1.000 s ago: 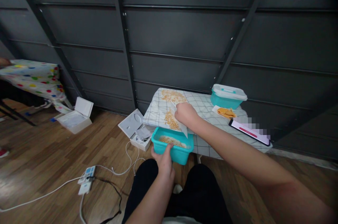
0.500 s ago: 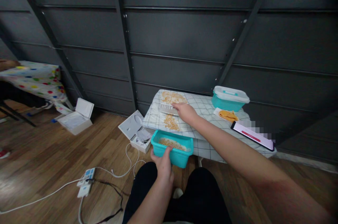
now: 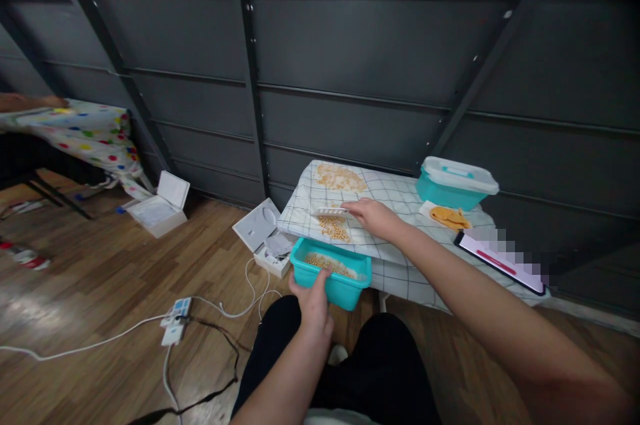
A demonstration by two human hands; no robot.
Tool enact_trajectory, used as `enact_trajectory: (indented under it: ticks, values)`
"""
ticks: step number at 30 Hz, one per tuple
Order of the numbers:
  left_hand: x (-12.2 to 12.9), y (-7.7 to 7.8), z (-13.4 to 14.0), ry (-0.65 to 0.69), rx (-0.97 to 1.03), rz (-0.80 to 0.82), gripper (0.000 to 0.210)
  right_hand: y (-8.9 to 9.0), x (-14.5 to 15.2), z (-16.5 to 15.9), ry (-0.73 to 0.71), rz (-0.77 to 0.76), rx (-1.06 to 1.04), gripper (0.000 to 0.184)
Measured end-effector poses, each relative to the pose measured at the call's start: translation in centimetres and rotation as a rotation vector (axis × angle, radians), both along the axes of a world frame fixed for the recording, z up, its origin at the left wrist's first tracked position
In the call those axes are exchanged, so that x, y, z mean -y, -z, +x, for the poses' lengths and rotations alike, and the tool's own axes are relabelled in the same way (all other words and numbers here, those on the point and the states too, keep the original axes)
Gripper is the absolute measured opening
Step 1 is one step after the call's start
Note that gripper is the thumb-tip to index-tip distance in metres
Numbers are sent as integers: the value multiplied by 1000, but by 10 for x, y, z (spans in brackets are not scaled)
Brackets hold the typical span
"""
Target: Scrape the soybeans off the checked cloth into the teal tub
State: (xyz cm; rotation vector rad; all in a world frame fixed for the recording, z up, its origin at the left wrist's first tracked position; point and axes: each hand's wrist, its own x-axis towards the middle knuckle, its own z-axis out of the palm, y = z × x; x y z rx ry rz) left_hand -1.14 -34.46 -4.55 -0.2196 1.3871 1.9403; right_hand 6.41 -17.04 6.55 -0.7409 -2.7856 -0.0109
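My left hand grips the near wall of a turquoise plastic bin, thumb over the rim. Inside lie yellow kernels mixed with pale grains. The bin is held just below the front edge of the table. In my right hand is a flat white slotted tool, pinched at one end over the checked tablecloth. Right below the tool lies a patch of loose yellow kernels. Farther back, a spread of pale grains covers part of the cloth.
A lidded turquoise box, an orange cloth and a tablet sit on the table's right. Open white boxes, a power strip and cables are on the floor. Another person's arm rests on a dotted table at left.
My view has shifted, so the table appears a little farther right and higher. The white tool now shows more edge-on near the kernel patch. My left hand keeps its hold on the bin.
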Motion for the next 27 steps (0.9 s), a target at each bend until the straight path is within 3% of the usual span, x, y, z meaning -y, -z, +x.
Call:
enact_trajectory:
  ticks: [11, 27]
  values:
    - [-1, -1, 0, 46, 14, -18, 87, 3, -8, 21, -98, -83, -20, 40]
    - [-5, 2, 0, -6, -1, -1, 90, -1, -14, 30, -187, -149, -38, 39]
